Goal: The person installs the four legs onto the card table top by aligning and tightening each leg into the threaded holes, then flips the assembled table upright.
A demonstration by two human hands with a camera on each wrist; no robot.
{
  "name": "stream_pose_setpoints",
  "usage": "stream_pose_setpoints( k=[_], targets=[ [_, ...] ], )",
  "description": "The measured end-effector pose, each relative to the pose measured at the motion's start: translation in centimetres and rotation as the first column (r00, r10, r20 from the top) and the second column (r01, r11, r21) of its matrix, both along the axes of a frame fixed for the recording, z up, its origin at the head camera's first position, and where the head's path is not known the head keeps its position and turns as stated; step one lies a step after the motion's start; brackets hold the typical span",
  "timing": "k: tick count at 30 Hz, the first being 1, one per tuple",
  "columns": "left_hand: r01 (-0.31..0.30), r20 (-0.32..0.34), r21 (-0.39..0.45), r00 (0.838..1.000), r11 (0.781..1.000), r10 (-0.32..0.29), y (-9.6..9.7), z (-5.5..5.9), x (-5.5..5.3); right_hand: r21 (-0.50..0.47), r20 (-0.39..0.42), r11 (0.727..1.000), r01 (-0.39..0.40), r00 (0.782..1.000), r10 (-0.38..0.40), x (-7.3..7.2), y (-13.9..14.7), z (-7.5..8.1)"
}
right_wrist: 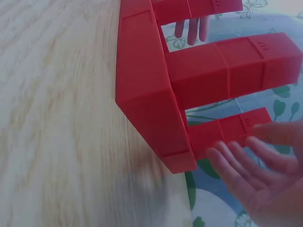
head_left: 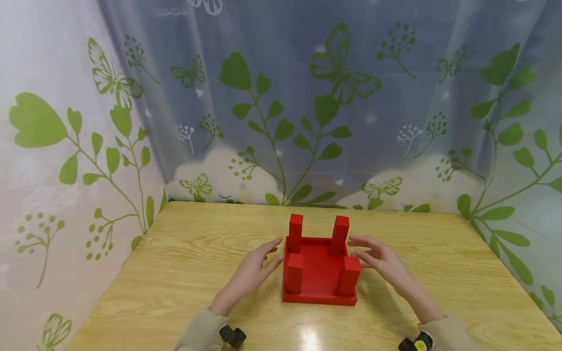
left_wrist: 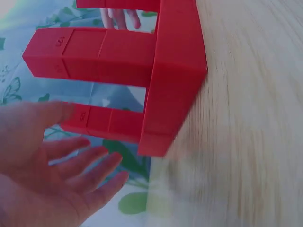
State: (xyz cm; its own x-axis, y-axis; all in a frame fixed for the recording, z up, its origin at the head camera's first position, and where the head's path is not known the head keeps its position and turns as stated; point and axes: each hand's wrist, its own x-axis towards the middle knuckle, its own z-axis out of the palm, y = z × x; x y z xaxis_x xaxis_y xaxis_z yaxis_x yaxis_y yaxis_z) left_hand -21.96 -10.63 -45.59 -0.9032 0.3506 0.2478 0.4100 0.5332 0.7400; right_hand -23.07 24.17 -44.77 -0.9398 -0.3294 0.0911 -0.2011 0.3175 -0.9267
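A square red tray (head_left: 318,273) with a low rim lies on the table, and a red upright block stands in each of its corners. In the left wrist view one block (left_wrist: 90,54) bears raised lines and small digits; in the right wrist view another block (right_wrist: 236,66) is marked likewise. My left hand (head_left: 256,265) is just left of the tray, fingers extended and holding nothing. On the other side, my right hand (head_left: 382,261) hovers close to the right-hand blocks with its fingers loosely bent, also holding nothing. Whether its fingertips touch the tray cannot be told.
The wooden table (head_left: 210,234) extends around the tray. Behind it hangs a grey-blue curtain (head_left: 285,122) printed with green leaves and butterflies, and similar cloth (head_left: 66,195) lines the left side. Dark straps with small devices sit at both wrists.
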Motion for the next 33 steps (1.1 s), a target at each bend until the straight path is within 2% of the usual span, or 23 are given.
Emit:
stream_pose_setpoints(
  k=[2, 4, 9, 11, 14, 18, 22, 25, 29, 33],
  targets=[
    [-0.028, 0.032, 0.061, 0.999, 0.998, 0.026, 0.3, -0.3, -0.3, 0.001, 0.013, 1.000, 0.031, 0.999, -0.031, -0.2, -0.3, -0.1],
    [-0.051, 0.092, 0.131, 0.995, 0.990, 0.039, 0.6, -0.6, -0.6, 0.008, 0.029, 0.998, 0.058, 0.998, -0.058, -0.3, -0.6, -0.2],
    [-0.101, 0.248, 0.262, 0.968, 0.960, 0.035, 1.2, -1.4, -1.1, 0.052, 0.097, 0.994, 0.093, 0.990, -0.098, -0.6, -1.2, -0.7],
    [-0.119, 0.289, 0.282, 0.957, 0.952, 0.034, 1.4, -1.7, -1.2, 0.058, 0.123, 0.995, 0.081, 0.989, -0.088, -0.7, -1.3, -1.0],
    [-0.146, 0.315, 0.243, 0.947, 0.959, 0.065, 1.6, -1.9, -1.3, 0.063, 0.157, 0.995, 0.076, 0.984, -0.085, -0.7, -1.3, -1.2],
    [-0.167, 0.312, 0.164, 0.944, 0.972, 0.110, 2.0, -2.1, -1.5, 0.060, 0.187, 0.996, 0.068, 0.979, -0.078, -0.7, -1.3, -1.3],
    [-0.165, 0.319, 0.133, 0.941, 0.977, 0.115, 2.4, -2.6, -1.5, 0.064, 0.234, 0.997, 0.048, 0.970, -0.062, -0.5, -1.5, -1.7],
    [-0.146, 0.309, 0.117, 0.945, 0.982, 0.103, 2.7, -2.8, -1.4, 0.081, 0.254, 0.996, 0.020, 0.966, -0.040, -0.3, -1.6, -2.1],
    [-0.135, 0.289, 0.090, 0.952, 0.987, 0.104, 2.9, -2.8, -1.3, 0.085, 0.233, 0.996, -0.027, 0.972, 0.006, -0.2, -1.8, -2.3],
    [-0.143, 0.275, 0.070, 0.954, 0.987, 0.119, 3.0, -2.6, -1.1, 0.081, 0.223, 0.997, -0.006, 0.975, -0.012, -0.1, -2.1, -2.4]
  ],
)
